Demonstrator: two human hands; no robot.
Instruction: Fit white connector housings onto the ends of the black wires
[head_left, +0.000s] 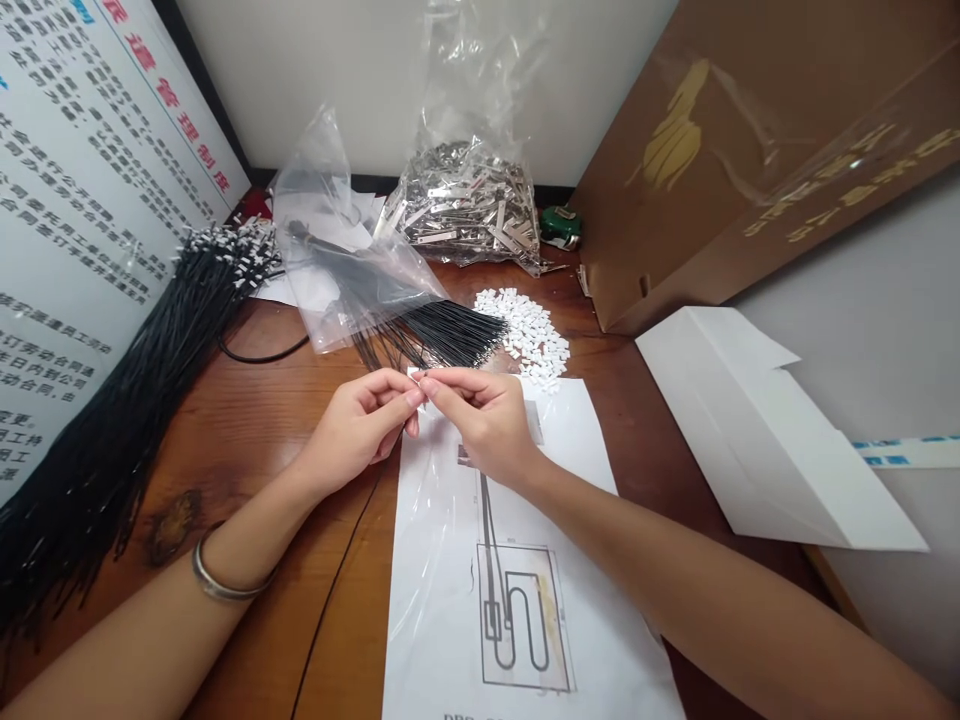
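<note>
My left hand (367,425) and my right hand (484,415) meet fingertip to fingertip above the top of a printed sheet. Both are closed in a pinch. A small white connector (412,372) shows between the fingertips, mostly covered by them. One thin black wire (330,600) runs from beneath my left hand down to the lower edge of the view. Just beyond my hands lies a bundle of black wires (457,332), partly inside a clear plastic bag (319,290). Next to the bundle is a pile of small white connectors (536,335).
Black wires with white ends (150,390) hang in a thick bunch at left. At the back stands a bag of metal strips (469,205), beside a green tape measure (561,226). A brown box (750,130) and a folded white card (750,430) line the right. A drawing sheet (435,600) covers the front.
</note>
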